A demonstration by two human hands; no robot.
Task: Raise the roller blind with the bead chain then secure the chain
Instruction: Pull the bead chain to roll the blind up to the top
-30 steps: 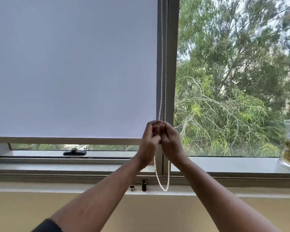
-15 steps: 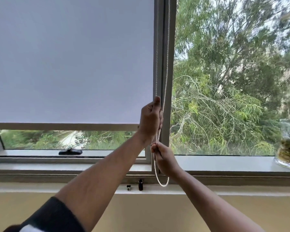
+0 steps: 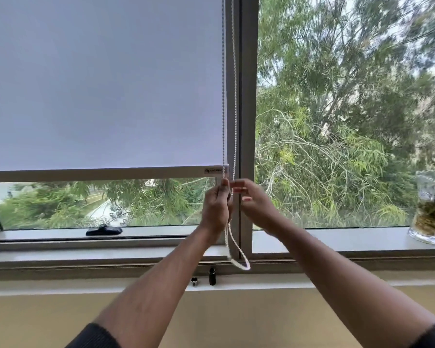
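The pale roller blind (image 3: 103, 84) covers the upper part of the left window pane, and its bottom bar (image 3: 106, 175) hangs above a strip of open glass. The white bead chain (image 3: 234, 96) runs down in two strands beside the blind's right edge and ends in a loop (image 3: 239, 262) near the sill. My left hand (image 3: 215, 209) is closed around the chain just below the bottom bar. My right hand (image 3: 255, 205) is next to it on the right, its blurred fingertips at the right strand; I cannot make out whether they pinch it.
A vertical window frame post (image 3: 248, 121) stands right behind the chain. A black window handle (image 3: 103, 231) lies on the left sill. A small black cylinder (image 3: 212, 275) and a metal clip (image 3: 194, 281) stand on the ledge below. A glass jar (image 3: 430, 209) sits far right.
The blind's bottom bar has risen, showing more glass beneath. My left hand came down with the chain, and my right hand moved up from below to sit level with it.
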